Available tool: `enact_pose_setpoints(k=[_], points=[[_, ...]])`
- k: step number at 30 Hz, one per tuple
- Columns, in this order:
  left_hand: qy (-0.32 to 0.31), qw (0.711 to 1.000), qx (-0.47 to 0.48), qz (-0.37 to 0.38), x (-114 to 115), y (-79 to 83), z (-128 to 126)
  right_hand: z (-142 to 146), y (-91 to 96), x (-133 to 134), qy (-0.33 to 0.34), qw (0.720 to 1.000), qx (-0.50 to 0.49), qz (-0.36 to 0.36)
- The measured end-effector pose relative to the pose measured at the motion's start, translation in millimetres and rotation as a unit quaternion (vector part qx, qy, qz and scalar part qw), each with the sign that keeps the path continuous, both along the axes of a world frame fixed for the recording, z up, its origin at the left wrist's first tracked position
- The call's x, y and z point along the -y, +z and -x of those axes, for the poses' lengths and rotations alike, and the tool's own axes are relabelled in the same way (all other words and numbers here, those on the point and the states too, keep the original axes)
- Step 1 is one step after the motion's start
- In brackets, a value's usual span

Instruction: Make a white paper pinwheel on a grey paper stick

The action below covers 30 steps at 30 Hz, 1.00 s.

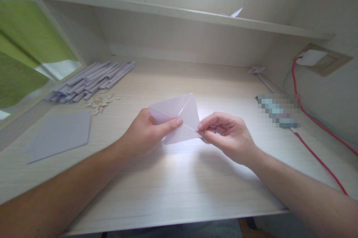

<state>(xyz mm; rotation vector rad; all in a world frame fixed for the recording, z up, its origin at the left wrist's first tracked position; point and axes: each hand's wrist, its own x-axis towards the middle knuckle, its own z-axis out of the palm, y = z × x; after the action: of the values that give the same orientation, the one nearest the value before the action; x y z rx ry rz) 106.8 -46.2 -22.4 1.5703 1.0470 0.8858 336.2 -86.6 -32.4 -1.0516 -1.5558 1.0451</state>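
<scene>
A square sheet of white paper (175, 108) with diagonal creases is held above the middle of the desk. My left hand (149, 130) is closed on its left side, the thumb lying across the front near the centre and the fingers hidden behind. At the lower right corner, the thumb and forefinger of my right hand (228, 133) pinch the paper. Both hands are raised a little over the desk, which shows a bright patch of light below the sheet.
Rolled paper tubes (92, 81) lie piled at the back left, beside small pale pieces (100, 102). A stack of paper sheets (61, 133) is at the left. A paper pinwheel (257, 70) lies back right, near a blurred phone-like object (276, 111) and red cable (319, 163). Overhead runs a shelf (167, 8).
</scene>
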Motion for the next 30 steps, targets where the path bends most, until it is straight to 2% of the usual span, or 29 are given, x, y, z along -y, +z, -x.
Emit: enact_pose_setpoints(k=[14, 30], points=[[-0.002, 1.000, 0.014, -0.007, -1.4, -4.6, 0.6, 0.0, -1.5, -1.8, 0.017, 0.998, -0.053, 0.020], [-0.016, 1.000, 0.011, 0.007, -2.5, -5.8, -0.2, 0.8, -0.9, -0.4, 0.027, 0.999, -0.036, 0.018]])
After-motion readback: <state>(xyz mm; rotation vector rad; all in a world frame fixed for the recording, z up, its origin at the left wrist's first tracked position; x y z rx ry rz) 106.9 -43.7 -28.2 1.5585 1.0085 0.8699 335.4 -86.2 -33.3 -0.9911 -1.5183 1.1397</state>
